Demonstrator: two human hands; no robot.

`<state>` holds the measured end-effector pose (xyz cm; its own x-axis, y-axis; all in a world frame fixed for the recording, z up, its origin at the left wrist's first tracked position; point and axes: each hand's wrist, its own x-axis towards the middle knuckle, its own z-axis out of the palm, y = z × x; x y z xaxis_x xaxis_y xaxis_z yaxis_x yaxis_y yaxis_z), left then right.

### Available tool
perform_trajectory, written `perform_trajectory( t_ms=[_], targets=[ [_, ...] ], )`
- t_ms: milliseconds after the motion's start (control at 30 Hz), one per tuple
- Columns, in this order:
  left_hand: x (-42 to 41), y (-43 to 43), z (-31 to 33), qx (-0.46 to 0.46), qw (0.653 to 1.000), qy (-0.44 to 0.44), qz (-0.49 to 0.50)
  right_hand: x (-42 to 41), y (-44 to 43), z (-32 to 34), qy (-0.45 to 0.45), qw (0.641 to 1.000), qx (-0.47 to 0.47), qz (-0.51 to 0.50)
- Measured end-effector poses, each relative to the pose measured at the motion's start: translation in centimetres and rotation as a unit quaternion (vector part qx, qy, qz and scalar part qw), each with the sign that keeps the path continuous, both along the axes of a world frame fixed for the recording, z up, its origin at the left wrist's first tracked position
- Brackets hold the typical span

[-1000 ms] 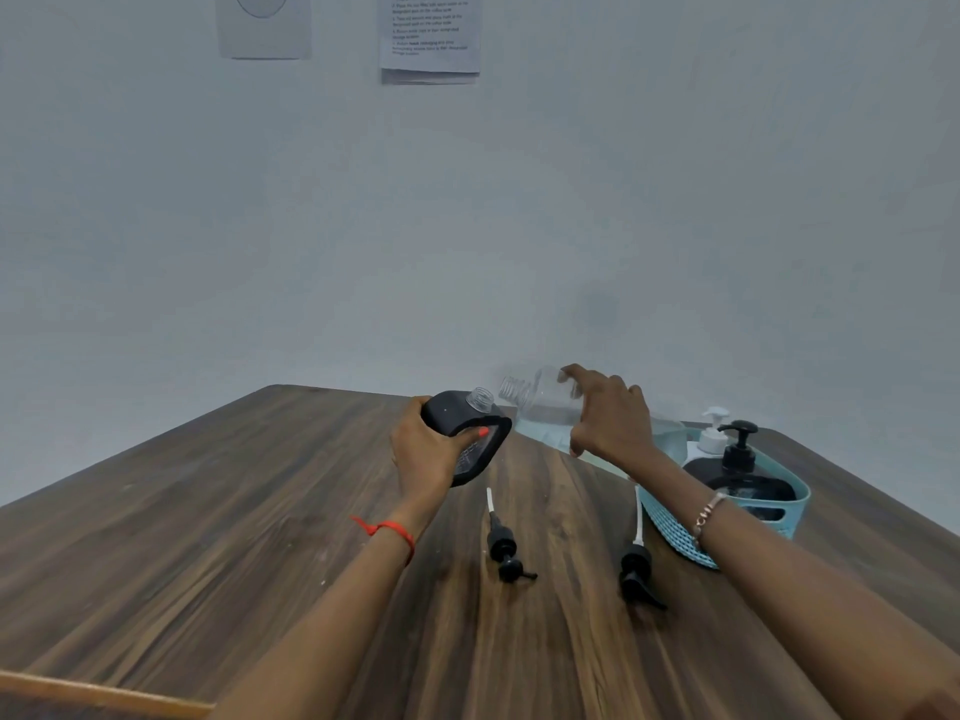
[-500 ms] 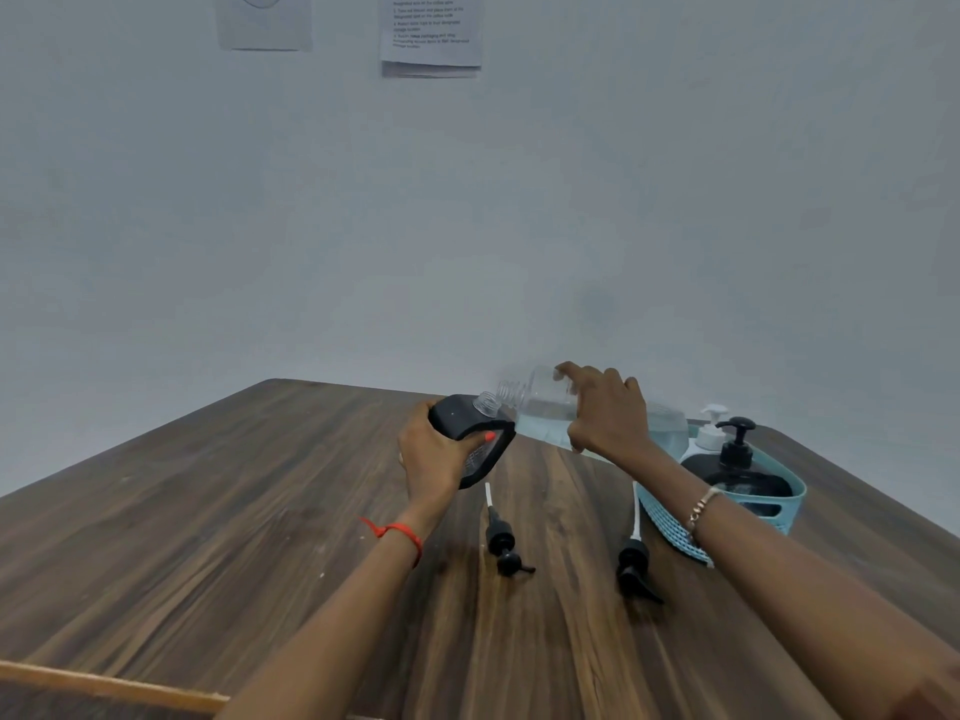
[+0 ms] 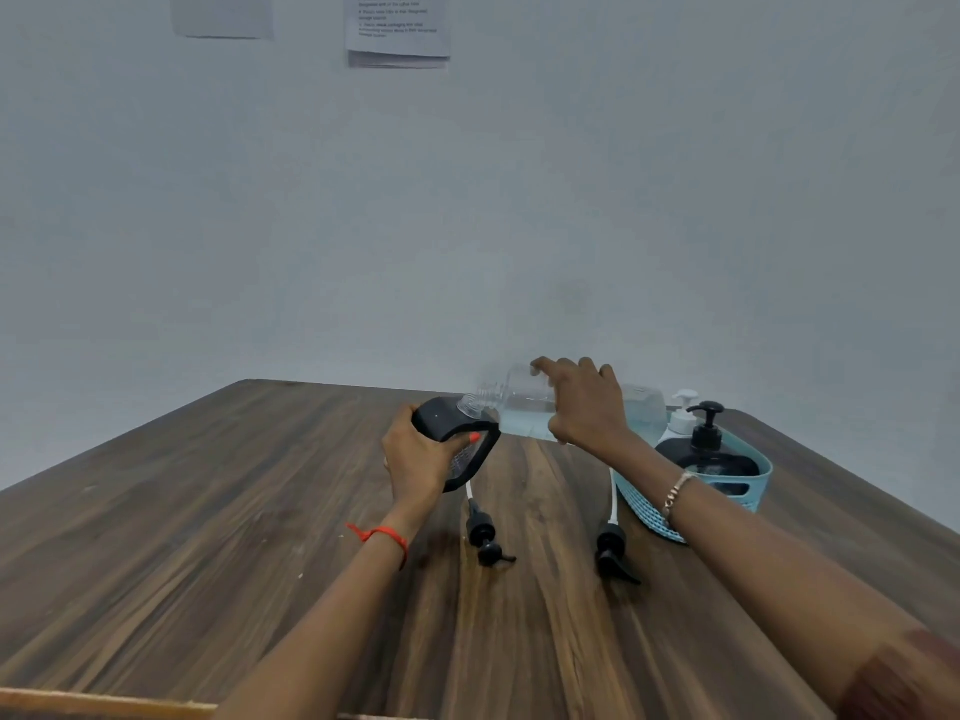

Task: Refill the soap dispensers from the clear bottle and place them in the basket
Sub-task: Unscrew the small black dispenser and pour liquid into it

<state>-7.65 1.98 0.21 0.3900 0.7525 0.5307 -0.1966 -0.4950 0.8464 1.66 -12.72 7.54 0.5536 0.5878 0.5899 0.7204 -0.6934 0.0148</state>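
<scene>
- The right hand (image 3: 584, 402) has tipped the clear bottle (image 3: 524, 410) further over in the last second; it now lies close to level, its threaded neck touching the open mouth of the black dispenser (image 3: 451, 436).
- The pale liquid has run toward the neck end of the bottle, so I judge the pour is only starting; no stream can be made out.
- The left hand (image 3: 421, 459) holds firm, fingers closed around the black dispenser and tilting it toward the bottle, above the worktop (image 3: 208, 537) near the middle of its far edge.
- The right hand's fingers are wrapped over the top of the clear bottle, gripping it, with the forefinger stretched forward.
- Two black pump heads lie loose on the worktop: the left pump (image 3: 485, 537) just below the held dispenser, the right pump (image 3: 613, 553) beside the basket.
- The teal basket (image 3: 649, 511) sits at the far right edge, already holding a round black dispenser (image 3: 709, 454) and a white one (image 3: 680, 415) behind it.
- So two look finished and this one is mid-refill; its pump must go back on afterwards.
- Writing: two paper sheets (image 3: 397, 28) are on the wall, the print too small to read. No brand or label shows on any bottle.
</scene>
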Motion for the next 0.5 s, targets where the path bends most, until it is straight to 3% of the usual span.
perform_trajectory(
  t_ms=[500],
  targets=[
    [-0.02,-0.67,0.02,-0.012,1.000,0.009,-0.010,-0.01,-0.53,0.16,-0.016,1.000,0.000,0.001]
  ],
)
